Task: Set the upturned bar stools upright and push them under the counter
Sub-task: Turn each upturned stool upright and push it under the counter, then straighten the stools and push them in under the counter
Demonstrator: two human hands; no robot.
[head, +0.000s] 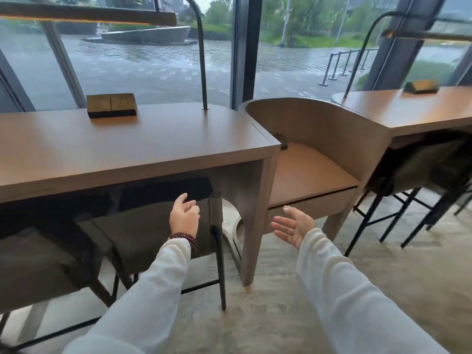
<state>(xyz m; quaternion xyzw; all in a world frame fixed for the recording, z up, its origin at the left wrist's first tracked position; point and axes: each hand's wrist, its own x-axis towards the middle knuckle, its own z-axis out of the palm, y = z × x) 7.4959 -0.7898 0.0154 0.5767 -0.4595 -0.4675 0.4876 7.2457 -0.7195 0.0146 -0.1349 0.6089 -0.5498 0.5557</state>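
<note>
A dark bar stool (143, 226) with a grey-brown backrest and black metal legs stands upright, tucked under the wooden counter (132, 149). My left hand (184, 215) hovers just in front of its backrest with loosely curled fingers, holding nothing. My right hand (293, 226) is out to the right of the counter's leg, palm up and fingers spread, empty. A second stool (38, 264) stands upright under the counter at the left. More stools (419, 175) sit under the right-hand counter (408, 111).
A low wooden side unit (311, 172) with a curved back joins the two counters. A socket box (111, 105) and a black lamp post (203, 72) stand on the left counter. Large windows run behind. Pale floor (268, 315) lies open below my arms.
</note>
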